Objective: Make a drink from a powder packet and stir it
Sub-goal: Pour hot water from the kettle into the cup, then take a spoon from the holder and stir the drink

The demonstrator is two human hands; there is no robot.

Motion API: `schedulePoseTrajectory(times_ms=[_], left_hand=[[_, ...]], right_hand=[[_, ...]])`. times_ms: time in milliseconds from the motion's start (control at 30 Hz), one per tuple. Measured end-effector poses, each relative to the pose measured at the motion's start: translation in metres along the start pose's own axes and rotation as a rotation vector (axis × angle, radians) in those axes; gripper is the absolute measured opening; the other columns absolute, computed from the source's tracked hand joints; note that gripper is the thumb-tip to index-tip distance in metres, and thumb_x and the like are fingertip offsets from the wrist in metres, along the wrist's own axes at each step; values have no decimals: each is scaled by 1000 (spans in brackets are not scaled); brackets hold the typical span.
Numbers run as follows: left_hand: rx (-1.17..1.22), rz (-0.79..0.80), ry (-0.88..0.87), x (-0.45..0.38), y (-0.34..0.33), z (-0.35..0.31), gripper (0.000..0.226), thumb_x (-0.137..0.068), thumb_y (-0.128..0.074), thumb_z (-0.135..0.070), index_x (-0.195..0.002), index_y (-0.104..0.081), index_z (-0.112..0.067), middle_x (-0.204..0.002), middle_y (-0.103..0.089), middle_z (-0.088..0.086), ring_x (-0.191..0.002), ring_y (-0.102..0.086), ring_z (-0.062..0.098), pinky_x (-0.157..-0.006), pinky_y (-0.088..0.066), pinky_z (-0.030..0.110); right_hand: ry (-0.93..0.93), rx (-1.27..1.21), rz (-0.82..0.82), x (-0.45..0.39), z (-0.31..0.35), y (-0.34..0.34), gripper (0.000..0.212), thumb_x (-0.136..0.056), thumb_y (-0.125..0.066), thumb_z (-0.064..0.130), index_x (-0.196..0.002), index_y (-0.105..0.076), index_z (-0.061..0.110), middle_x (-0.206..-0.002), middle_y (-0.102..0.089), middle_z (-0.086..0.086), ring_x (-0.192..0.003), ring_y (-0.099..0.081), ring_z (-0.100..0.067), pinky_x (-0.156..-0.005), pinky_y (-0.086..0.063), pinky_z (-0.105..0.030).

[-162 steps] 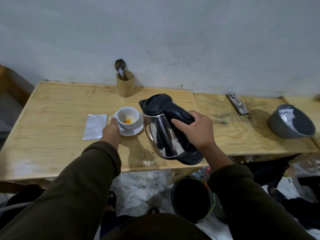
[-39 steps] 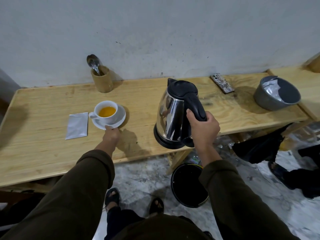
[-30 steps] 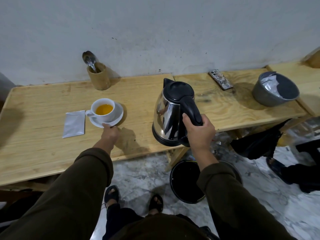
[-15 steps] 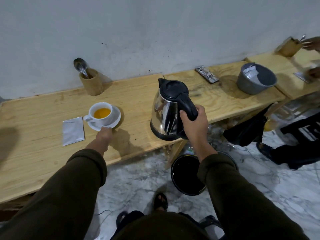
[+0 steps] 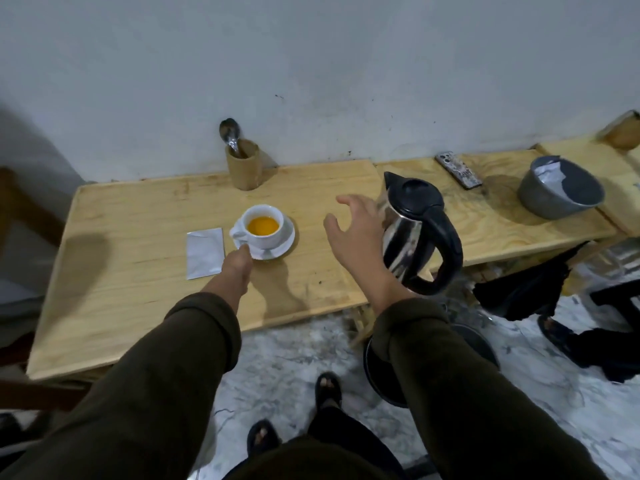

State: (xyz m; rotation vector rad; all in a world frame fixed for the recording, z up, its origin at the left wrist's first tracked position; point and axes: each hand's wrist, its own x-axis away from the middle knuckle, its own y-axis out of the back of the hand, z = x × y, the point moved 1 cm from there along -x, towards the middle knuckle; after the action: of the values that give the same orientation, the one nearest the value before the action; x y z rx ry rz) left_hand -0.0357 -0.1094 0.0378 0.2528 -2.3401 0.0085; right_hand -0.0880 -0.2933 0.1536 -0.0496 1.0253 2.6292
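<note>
Sitting on its saucer [image 5: 277, 244] near the middle of the table [image 5: 131, 271], the cup [image 5: 262, 226] is full of orange drink, handle turned to the left. Just left of it lies the packet [image 5: 205, 252], flat, well back from the near edge. There's bare wood all round the cup: a wide stretch to the left, a clear strip in front, and open room between saucer and kettle [image 5: 417, 233]. The kettle stands upright close to the table's right front corner, its base near the edge.

The left hand [image 5: 237, 265] rests on the table at the saucer's near rim, fingertips touching it; the fingers are curled under and mostly hidden by the hand itself, so whether they pinch the saucer or just press against it I cannot tell. The right hand [image 5: 356, 233] hovers above the wood between cup and kettle, fingers spread wide and loose, grasping nothing, its back just beside the kettle's steel body.

At the wall, a spoon [image 5: 230, 136] stands in a holder [image 5: 243, 168], its lower part hidden inside. Further right on a second board: a phone [image 5: 458, 169] and a grey bowl [image 5: 559, 190] holding something pale, hard to make out.
</note>
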Motion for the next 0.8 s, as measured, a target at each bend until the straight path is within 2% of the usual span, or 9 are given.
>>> schedulePoseTrajectory(times_ms=[133, 300, 400, 500, 533, 600, 667, 700, 800], left_hand=[[40, -49, 38, -13, 11, -10, 64, -91, -45, -57, -138, -49, -14, -138, -56, 6, -127, -51, 28, -100, -42, 36], [108, -45, 70, -31, 10, -17, 65, -93, -44, -54, -142, -45, -11, -146, -48, 12, -134, -46, 31, -106, -38, 38], [186, -35, 65, -44, 9, -17, 60, -95, -48, -46, -141, -49, -6, -149, -45, 20, -136, -45, 34, -94, -39, 34], [278, -16, 69, -52, 3, -17, 57, -98, -49, -35, -140, -47, 3, -150, -40, 25, -139, -42, 35, -99, -41, 36], [297, -18, 79, -53, 1, -18, 56, -98, -49, -33, -139, -47, 4, -150, -40, 25, -136, -45, 33, -97, -44, 35], [326, -10, 84, -52, -1, -21, 53, -99, -48, -32, -138, -48, 4, -140, -54, 20, -112, -55, 25, -75, -46, 26], [332, -31, 90, -54, 0, -19, 50, -99, -48, -33, -136, -52, 0, -106, -66, 11, -86, -55, 20, -64, -42, 23], [335, -50, 99, -56, 0, -17, 50, -98, -49, -35, -134, -55, -2, -97, -63, 10, -81, -53, 18, -66, -43, 24], [334, -69, 120, -60, 0, -11, 53, -93, -56, -40, -133, -57, -5, -120, -62, 12, -101, -56, 22, -83, -46, 29]], right_hand=[[3, 28, 161, -36, 17, -40, 33, -90, -55, 23, -120, -55, 12, -133, -46, -7, -117, -49, -20, -84, -30, -16], [57, 74, 315, -101, 33, -90, 28, -88, -55, 24, -112, -61, 10, -123, -56, -11, -109, -55, -24, -83, -36, -24], [118, 117, 376, -139, 41, -114, 23, -89, -52, 18, -102, -66, 6, -111, -64, -14, -103, -58, -27, -76, -34, -23], [108, 133, 393, -175, 45, -140, 27, -91, -44, 15, -101, -66, 3, -105, -64, -15, -99, -59, -29, -72, -34, -24], [96, 134, 399, -186, 46, -149, 28, -91, -43, 15, -99, -67, 4, -104, -65, -14, -99, -60, -29, -72, -35, -24], [56, 142, 428, -206, 46, -167, 28, -89, -45, 16, -98, -69, 5, -103, -66, -13, -97, -62, -28, -69, -37, -24], [-31, 139, 431, -225, 42, -184, 29, -86, -48, 19, -104, -66, 6, -106, -66, -12, -97, -63, -27, -67, -39, -24], [-85, 125, 430, -231, 41, -190, 31, -85, -50, 22, -108, -64, 6, -109, -65, -12, -98, -63, -27, -69, -42, -25], [-123, 152, 418, -243, 39, -204, 39, -87, -56, 25, -119, -53, 3, -123, -57, -14, -108, -58, -30, -91, -50, -37]])
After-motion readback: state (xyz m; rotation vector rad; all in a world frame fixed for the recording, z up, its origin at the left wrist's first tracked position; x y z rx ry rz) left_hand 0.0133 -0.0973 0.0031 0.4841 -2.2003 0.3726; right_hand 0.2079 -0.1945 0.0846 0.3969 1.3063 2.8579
